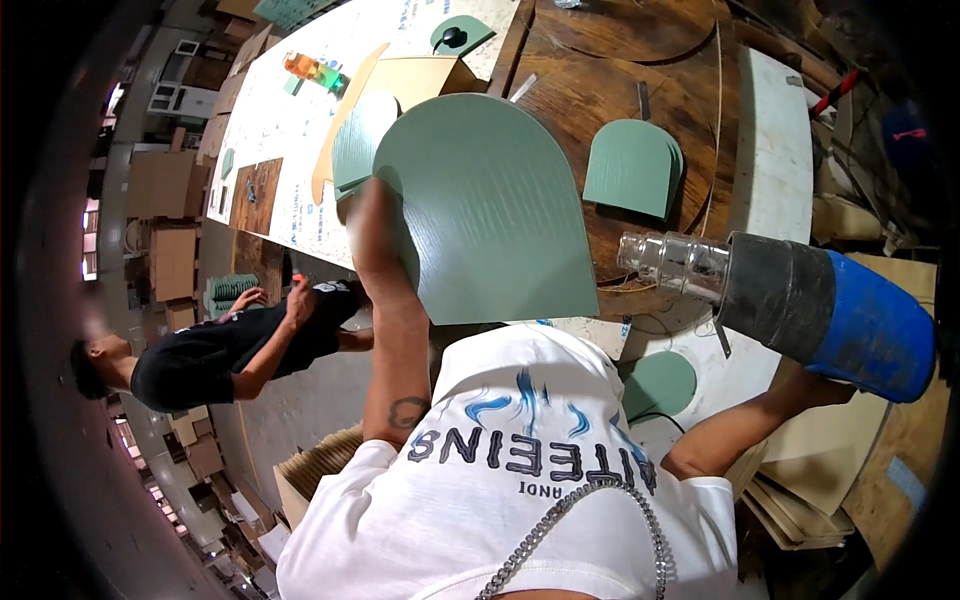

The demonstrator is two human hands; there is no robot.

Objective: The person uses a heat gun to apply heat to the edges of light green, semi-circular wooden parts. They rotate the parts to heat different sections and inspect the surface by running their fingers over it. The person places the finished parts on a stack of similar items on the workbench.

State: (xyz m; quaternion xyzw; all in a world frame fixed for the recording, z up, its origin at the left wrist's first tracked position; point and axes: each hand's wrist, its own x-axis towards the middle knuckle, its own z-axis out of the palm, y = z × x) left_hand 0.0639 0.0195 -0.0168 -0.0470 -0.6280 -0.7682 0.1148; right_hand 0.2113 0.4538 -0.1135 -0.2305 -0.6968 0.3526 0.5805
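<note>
In front of my chest my left hand (374, 232) grips a green arch-shaped board (490, 215) by its left edge, fingers hidden behind it. The board's face has a wood-grain look with pale streaks. At the right, my right hand (822, 388) is closed round a blue and black heat gun (830, 300), mostly hidden under its body. The gun's shiny stepped nozzle (670, 262) points left at the board's lower right side, with a gap between them. Smaller green arched boards (632, 168) lie stacked on the brown wooden table (560, 95).
More green boards (362, 140) stand left of the held one. An orange and green bottle (314, 70) lies on the white tabletop. A co-worker in black (215, 355) is at the left. A green rounded panel (660, 384) and stacked brown sheets (815, 480) are at the lower right.
</note>
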